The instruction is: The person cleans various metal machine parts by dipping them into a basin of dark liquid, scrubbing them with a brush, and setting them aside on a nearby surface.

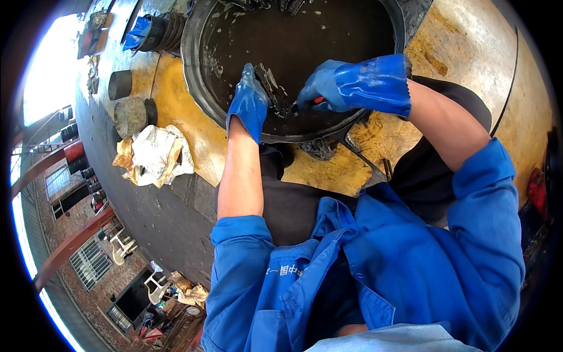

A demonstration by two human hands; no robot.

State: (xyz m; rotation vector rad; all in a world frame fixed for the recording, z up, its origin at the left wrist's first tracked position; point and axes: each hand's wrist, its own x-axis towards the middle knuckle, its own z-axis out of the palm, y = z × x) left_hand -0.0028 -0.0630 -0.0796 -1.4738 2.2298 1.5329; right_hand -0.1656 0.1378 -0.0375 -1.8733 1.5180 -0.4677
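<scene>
A large round metal basin (pixel 191 64) of dark, murky liquid stands in front of me. My left hand (pixel 251 97), in a wet blue rubber glove, is closed on a dark, wet, oily metal part (pixel 271 85) over the liquid near the basin's near side. My right hand (pixel 327 87), in a matching glove, is closed round a red-handled tool (pixel 318 100). Its dark tip meets the lower end of the metal part, and most of the tool is hidden by the glove. More dark metal pieces (pixel 293 6) lie at the basin's far side.
Crumpled white and brown rags (pixel 161 154) lie left of the basin. Beyond them are a grey cylinder (pixel 130 116), a dark cylinder (pixel 120 85) and dark stacked buckets (pixel 164 32) with blue gloves or cloth. A dark stringy clump (pixel 319 149) sits under the near rim, on stained yellow sheeting (pixel 328 170).
</scene>
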